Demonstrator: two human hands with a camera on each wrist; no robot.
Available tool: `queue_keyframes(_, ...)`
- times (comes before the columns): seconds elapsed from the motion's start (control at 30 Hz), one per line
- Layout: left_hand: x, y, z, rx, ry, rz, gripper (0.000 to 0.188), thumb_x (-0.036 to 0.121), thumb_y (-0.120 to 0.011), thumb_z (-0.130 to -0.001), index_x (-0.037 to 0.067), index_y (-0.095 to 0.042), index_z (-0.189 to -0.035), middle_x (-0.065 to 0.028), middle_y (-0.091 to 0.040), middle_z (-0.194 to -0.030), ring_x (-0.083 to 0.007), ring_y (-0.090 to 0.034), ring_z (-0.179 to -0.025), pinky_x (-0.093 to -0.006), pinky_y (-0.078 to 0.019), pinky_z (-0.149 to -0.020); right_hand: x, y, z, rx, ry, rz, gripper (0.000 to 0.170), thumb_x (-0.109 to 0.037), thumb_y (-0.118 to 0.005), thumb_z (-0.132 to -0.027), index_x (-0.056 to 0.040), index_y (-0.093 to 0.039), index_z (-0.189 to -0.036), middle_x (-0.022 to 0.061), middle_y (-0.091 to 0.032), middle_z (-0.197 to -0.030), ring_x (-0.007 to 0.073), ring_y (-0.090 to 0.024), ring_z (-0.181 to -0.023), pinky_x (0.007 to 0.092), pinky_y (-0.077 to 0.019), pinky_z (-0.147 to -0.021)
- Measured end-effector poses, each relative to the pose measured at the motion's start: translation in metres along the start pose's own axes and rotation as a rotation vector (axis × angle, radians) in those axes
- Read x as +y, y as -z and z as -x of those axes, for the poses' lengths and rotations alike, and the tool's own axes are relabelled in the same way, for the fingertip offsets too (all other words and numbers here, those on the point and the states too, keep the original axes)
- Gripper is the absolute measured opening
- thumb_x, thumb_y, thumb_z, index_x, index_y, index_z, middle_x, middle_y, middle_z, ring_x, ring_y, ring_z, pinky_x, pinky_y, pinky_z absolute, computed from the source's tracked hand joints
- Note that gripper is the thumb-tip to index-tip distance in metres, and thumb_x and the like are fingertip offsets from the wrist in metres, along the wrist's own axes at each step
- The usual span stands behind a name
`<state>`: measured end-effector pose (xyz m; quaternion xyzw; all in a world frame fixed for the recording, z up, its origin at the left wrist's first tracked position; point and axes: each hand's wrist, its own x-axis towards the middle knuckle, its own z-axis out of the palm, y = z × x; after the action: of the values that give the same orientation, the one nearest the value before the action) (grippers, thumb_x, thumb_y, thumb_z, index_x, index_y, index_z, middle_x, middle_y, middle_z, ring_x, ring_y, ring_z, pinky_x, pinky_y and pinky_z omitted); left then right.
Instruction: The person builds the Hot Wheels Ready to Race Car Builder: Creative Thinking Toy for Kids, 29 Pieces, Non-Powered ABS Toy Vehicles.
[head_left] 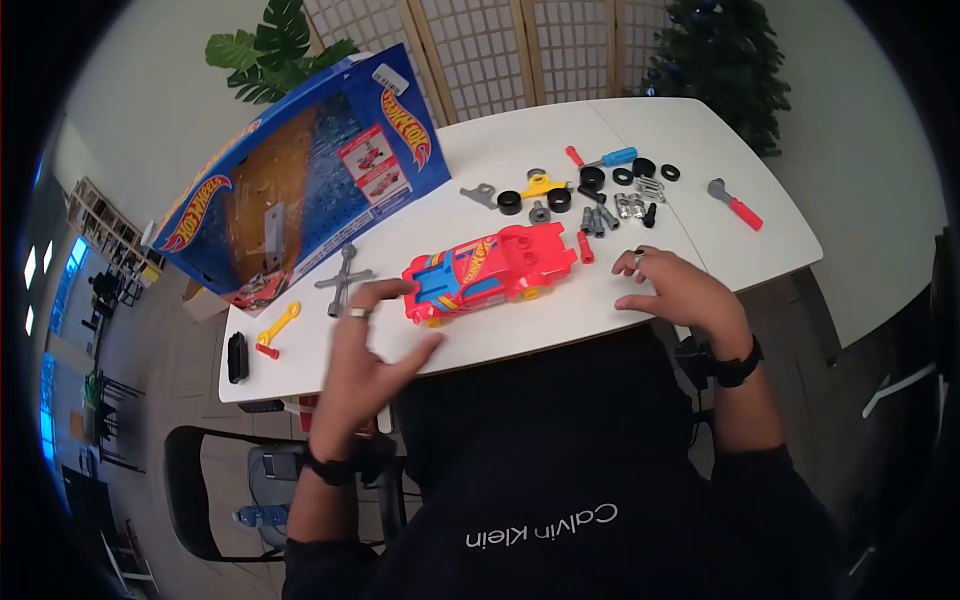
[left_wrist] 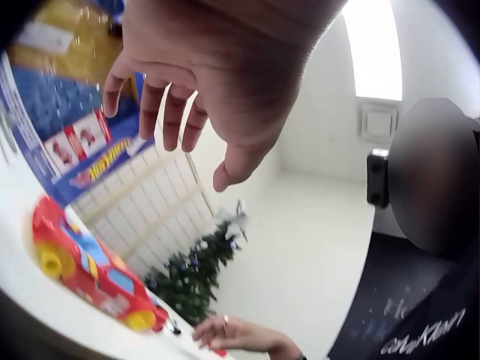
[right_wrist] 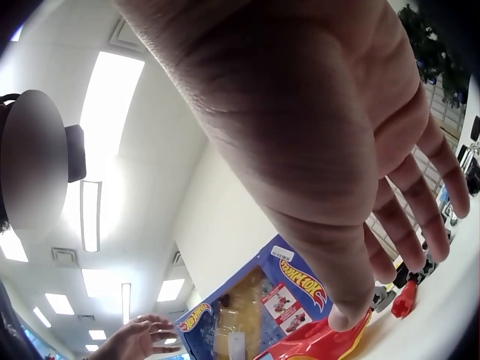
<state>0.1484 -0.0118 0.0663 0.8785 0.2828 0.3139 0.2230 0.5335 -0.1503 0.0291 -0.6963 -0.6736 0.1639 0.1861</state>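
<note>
A red toy car [head_left: 490, 268] with blue and yellow stickers lies on the white table in front of the person. Its yellow wheel hubs [left_wrist: 52, 260] show in the left wrist view, without tires. At the car's left end hovers the left hand [head_left: 372, 350], fingers spread and holding nothing. To the right of the car, the right hand [head_left: 683, 288] is raised with loosely bent fingers and nothing in its grasp. A red screw-like piece [head_left: 585, 247] lies between the car's right end and that hand.
A blue toy box [head_left: 330, 170] stands at the back left, near a grey cross wrench [head_left: 345, 281] and a yellow wrench [head_left: 279, 325]. Black tires [head_left: 592, 179], grey bolts [head_left: 600, 220] and a blue screwdriver [head_left: 618, 157] lie behind the car. A red-handled ratchet [head_left: 737, 205] lies far right.
</note>
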Motion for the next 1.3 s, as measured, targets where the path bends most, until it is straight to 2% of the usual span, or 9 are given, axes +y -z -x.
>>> queue_keyframes(0.2,0.0,-0.08,-0.07,-0.319,-0.091,-0.514,0.126,0.055,-0.096,-0.063,0.002,-0.035,-0.159,-0.0213,-0.046,-0.155,-0.0406,-0.039,-0.148,-0.0598,-0.0354,-0.119,-0.001,-0.01,0.008,-0.118,-0.051,0.146,0.057,-0.04,-0.078,-0.091,-0.004,-0.062,-0.132,0.0202,-0.066,-0.117,0.0358,-0.066,-0.111,0.0422,-0.0518,-0.096)
queue_keyframes(0.3,-0.007,-0.092,-0.105,-0.529,0.117,-0.708,0.145,0.059,-0.096,-0.056,0.003,-0.02,-0.165,-0.0219,-0.035,-0.165,-0.0421,-0.028,-0.155,-0.0742,-0.0266,-0.118,-0.012,-0.018,0.013,-0.102,0.021,0.147,0.06,-0.043,-0.076,-0.092,-0.0039,-0.06,-0.134,0.0197,-0.066,-0.117,0.0367,-0.065,-0.112,0.0432,-0.0514,-0.097)
queue_keyframes(0.47,-0.014,-0.092,-0.127,-0.68,0.179,-0.496,0.123,0.047,-0.096,-0.057,0.002,-0.04,-0.156,-0.0231,-0.057,-0.147,-0.0403,-0.056,-0.135,-0.0501,-0.0497,-0.11,-0.024,-0.005,0.019,-0.188,0.004,0.092,0.062,-0.046,-0.076,-0.092,-0.0045,-0.06,-0.136,0.0177,-0.067,-0.117,0.0354,-0.065,-0.115,0.0437,-0.0518,-0.098)
queue_keyframes(0.57,-0.002,-0.08,-0.116,-0.5,0.081,-0.515,0.103,0.04,-0.094,-0.061,0.003,-0.05,-0.146,-0.0239,-0.069,-0.125,-0.0356,-0.069,-0.115,-0.0393,-0.0549,-0.1,-0.026,0.026,0.028,-0.075,-0.02,0.08,0.059,-0.045,-0.077,-0.091,-0.0062,-0.062,-0.134,0.0173,-0.068,-0.115,0.0353,-0.066,-0.114,0.0436,-0.052,-0.097)
queue_keyframes(0.77,-0.009,-0.025,-0.072,0.076,0.209,0.679,0.084,0.036,-0.082,-0.084,0.0,-0.044,-0.149,-0.0174,-0.064,-0.135,-0.0282,-0.067,-0.121,-0.0422,-0.0541,-0.102,-0.011,0.079,-0.06,0.202,-0.257,0.249,0.038,-0.033,-0.072,-0.097,-0.0111,-0.068,-0.127,0.0155,-0.069,-0.114,0.0338,-0.068,-0.109,0.0441,-0.0543,-0.09)
queue_keyframes(0.9,-0.03,-0.021,-0.036,0.12,0.291,1.338,0.088,0.07,-0.049,-0.094,0.003,-0.043,-0.152,-0.0188,-0.063,-0.134,-0.0328,-0.068,-0.115,-0.0528,-0.0583,-0.097,0.064,0.049,-0.164,0.314,-0.049,0.496,0.027,-0.018,-0.071,-0.093,-0.0115,-0.072,-0.12,0.015,-0.071,-0.11,0.0338,-0.069,-0.107,0.0444,-0.0565,-0.091)
queue_keyframes(0.97,0.0,-0.021,-0.026,-0.142,0.192,1.625,0.08,0.058,-0.048,-0.1,0.001,-0.039,-0.155,-0.0224,-0.058,-0.144,-0.0367,-0.067,-0.121,-0.0549,-0.0551,-0.103,0.081,0.036,-0.19,0.323,0.081,0.62,0.018,-0.006,-0.07,-0.088,-0.0112,-0.075,-0.105,0.0135,-0.072,-0.104,0.0331,-0.071,-0.103,0.0431,-0.058,-0.089)
queue_keyframes(1.17,-0.036,-0.054,0.013,-0.232,0.244,1.649,0.096,0.071,-0.058,-0.094,0.002,-0.035,-0.157,-0.0248,-0.058,-0.143,-0.0399,-0.064,-0.125,-0.0654,-0.055,-0.099,0.085,0.028,-0.198,0.167,0.027,0.573,0.015,-0.001,-0.071,-0.083,-0.0124,-0.076,-0.092,0.0116,-0.073,-0.101,0.0321,-0.07,-0.103,0.0413,-0.0578,-0.085)
queue_keyframes(1.3,-0.047,-0.068,0.015,-0.32,0.241,1.679,0.102,0.066,-0.071,-0.09,0.003,-0.03,-0.159,-0.0222,-0.055,-0.144,-0.0408,-0.058,-0.134,-0.0601,-0.0586,-0.099,0.088,0.026,-0.197,0.126,0.022,0.471,0.017,-0.004,-0.082,-0.076,-0.0104,-0.074,-0.09,0.0111,-0.068,-0.103,0.0316,-0.066,-0.105,0.0428,-0.0565,-0.088)
